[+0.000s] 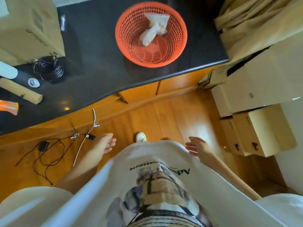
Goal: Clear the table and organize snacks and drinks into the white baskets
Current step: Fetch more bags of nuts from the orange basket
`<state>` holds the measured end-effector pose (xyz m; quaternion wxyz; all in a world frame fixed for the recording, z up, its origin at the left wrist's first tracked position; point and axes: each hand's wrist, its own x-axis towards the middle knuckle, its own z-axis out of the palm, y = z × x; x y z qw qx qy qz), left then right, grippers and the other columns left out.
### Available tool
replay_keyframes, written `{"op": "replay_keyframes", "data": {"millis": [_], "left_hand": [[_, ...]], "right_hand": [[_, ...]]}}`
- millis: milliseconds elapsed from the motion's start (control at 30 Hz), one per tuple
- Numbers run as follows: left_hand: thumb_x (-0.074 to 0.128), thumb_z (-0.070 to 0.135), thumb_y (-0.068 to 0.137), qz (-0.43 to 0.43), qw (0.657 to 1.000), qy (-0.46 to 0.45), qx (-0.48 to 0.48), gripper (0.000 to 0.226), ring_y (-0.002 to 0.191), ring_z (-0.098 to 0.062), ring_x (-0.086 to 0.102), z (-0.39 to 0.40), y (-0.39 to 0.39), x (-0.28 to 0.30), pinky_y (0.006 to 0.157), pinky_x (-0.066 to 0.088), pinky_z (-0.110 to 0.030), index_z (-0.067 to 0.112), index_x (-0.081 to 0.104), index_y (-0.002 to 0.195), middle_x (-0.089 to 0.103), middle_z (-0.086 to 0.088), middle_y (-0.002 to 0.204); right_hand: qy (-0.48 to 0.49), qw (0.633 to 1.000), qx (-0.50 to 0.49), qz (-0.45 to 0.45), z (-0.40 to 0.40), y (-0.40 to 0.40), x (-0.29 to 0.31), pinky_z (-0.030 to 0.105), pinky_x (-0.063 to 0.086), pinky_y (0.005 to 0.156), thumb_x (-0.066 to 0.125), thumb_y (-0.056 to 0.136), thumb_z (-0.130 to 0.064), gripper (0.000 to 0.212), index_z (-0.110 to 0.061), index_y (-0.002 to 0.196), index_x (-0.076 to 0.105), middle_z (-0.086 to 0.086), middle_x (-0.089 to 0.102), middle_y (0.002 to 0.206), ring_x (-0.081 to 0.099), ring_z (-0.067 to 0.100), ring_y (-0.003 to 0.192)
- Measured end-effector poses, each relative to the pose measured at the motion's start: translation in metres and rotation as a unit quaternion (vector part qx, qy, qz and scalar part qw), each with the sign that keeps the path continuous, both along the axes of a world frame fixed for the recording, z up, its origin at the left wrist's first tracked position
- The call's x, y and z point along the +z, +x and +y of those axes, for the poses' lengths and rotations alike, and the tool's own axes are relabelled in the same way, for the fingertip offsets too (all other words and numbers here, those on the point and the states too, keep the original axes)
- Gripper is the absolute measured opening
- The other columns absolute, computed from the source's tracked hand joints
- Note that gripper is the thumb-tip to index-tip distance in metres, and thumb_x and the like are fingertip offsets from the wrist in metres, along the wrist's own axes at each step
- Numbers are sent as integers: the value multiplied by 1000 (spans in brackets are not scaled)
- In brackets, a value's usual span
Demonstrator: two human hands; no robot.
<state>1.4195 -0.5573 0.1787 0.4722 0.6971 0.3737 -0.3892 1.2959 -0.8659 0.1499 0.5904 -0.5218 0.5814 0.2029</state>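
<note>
An orange perforated basket (177, 46) stands on the black countertop (98, 63) near its right end. Inside it lies a clear plastic bag of pale snacks (153, 30). My left hand (105, 143) hangs low over the wooden floor, fingers apart and empty. My right hand (196, 147) is level with it on the other side of my white shirt, also spread and holding nothing. Both hands are well below and in front of the counter edge. No white basket is in view.
On the counter's left sit a cardboard box (31, 30), a coil of black cable (48, 68), a roll of tape (34, 82), a cardboard tube (21, 93) and an orange packet (9, 108). Cables (49, 149) lie on the floor. Stacked boxes (262, 128) stand at the right.
</note>
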Motion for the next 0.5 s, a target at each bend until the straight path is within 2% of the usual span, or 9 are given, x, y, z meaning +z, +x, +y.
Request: {"op": "replay_keyframes", "data": {"millis": [100,133,200,233,300,333,433,500], "left_hand": [[43,16,97,-20,999,3,-32,16,68,-11,54,-43,55,-1,62,41,-23,18,56,106,62,-2,81],[43,16,97,-27,998,-9,-47,15,67,-10,54,-58,72,-1,62,41,-23,19,56,103,61,-1,77],[45,16,96,-43,994,-28,-93,14,68,-10,56,-84,95,-4,63,42,-22,20,58,97,62,0,78],[45,16,95,-46,992,-33,-110,14,67,-10,56,-95,104,-6,62,42,-22,20,59,95,63,1,78],[45,17,95,-52,989,-32,-131,14,67,-10,56,-115,123,-8,61,41,-21,19,59,97,63,1,78],[45,17,95,-51,989,-28,-133,15,68,-10,56,-124,132,-11,60,42,-21,18,59,98,64,1,79],[46,18,95,-38,991,-15,-125,15,68,-11,57,-143,152,-15,60,43,-21,18,60,100,65,1,80],[46,16,94,-36,993,-21,-114,15,68,-11,57,-151,166,-18,60,42,-22,17,60,99,64,2,77]], "right_hand": [[-1,998,-51,40,-16,7,-7,29,43,62,42,96,-7,29,0,122,52,12,57,75,53,24,63],[-2,997,-61,52,-22,9,-9,30,45,65,42,95,-6,30,1,123,52,13,57,75,54,24,64],[-7,995,-70,73,-36,17,-16,30,50,70,44,94,-6,30,2,122,52,12,61,71,57,22,62],[-11,994,-71,83,-43,23,-19,27,52,67,46,94,-6,28,1,120,54,9,63,65,59,20,58],[-17,992,-76,100,-58,41,-23,21,51,50,49,92,-7,23,-3,114,57,5,63,54,58,18,55],[-17,991,-79,106,-66,53,-24,23,49,50,50,92,-7,22,-5,112,58,5,62,56,56,19,57],[-10,992,-69,109,-86,101,-24,33,44,66,49,91,-10,18,-8,107,59,9,60,69,54,22,62],[-13,996,-41,73,-96,146,-22,35,45,70,47,93,-9,20,-7,109,58,9,60,75,58,24,66]]}}
